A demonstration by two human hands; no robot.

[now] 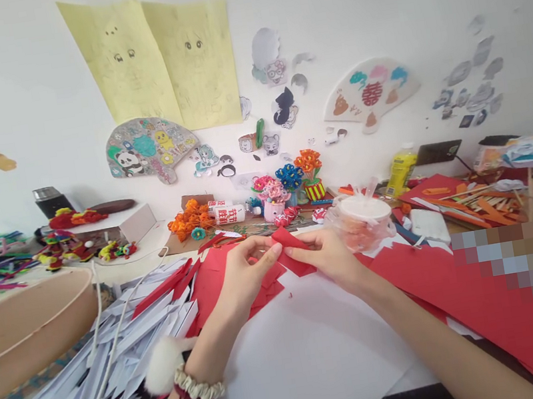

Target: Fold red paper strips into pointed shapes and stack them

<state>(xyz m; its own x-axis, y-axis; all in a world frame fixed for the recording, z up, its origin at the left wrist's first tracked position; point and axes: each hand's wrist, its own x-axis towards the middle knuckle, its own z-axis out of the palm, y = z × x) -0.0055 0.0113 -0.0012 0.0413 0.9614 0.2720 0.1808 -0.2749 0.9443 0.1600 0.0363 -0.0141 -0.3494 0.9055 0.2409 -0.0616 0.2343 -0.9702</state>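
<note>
A small folded piece of red paper is held up between both hands, above the far end of a white sheet. My left hand pinches its left edge with thumb and fingers. On its other side, my right hand grips the paper the same way, thumb lying across the front. More red paper pieces lie behind and beside my left hand. Part of the folded piece is covered by my fingers.
Left lie many folded white paper strips, a white cable and a beige basin. Large red sheets lie right. Behind stand a lidded plastic cup, pipe-cleaner flowers and a yellow bottle.
</note>
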